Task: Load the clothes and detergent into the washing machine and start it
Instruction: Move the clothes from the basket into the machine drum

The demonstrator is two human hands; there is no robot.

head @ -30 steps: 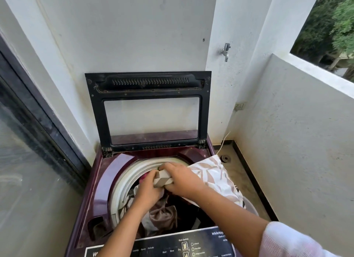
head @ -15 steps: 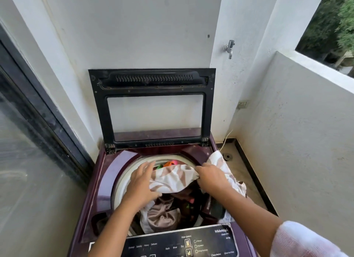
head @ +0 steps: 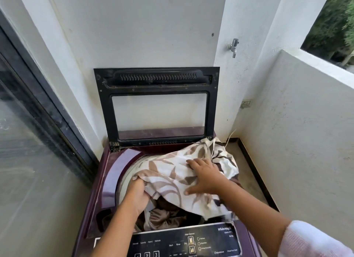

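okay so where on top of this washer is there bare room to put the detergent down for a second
Bare: the purple deck left of the drum, between the lid hinge and left hand. Crowded: the leaf-print cloth under the right hand covers the drum mouth and right rim; the control panel has buttons.

Cloth (head: 178, 172) draped over drum opening, my hands on it; lid (head: 157, 105) upright behind; panel (head: 183, 241) in front.

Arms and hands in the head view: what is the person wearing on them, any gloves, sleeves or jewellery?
Both hands are bare, with no gloves. The left hand and its forearm show no sleeve, watch or bracelet. The right hand shows no ring, and its forearm is uncovered up to a pale pink, fine-ribbed sleeve near the elbow, at the frame's lower right corner.
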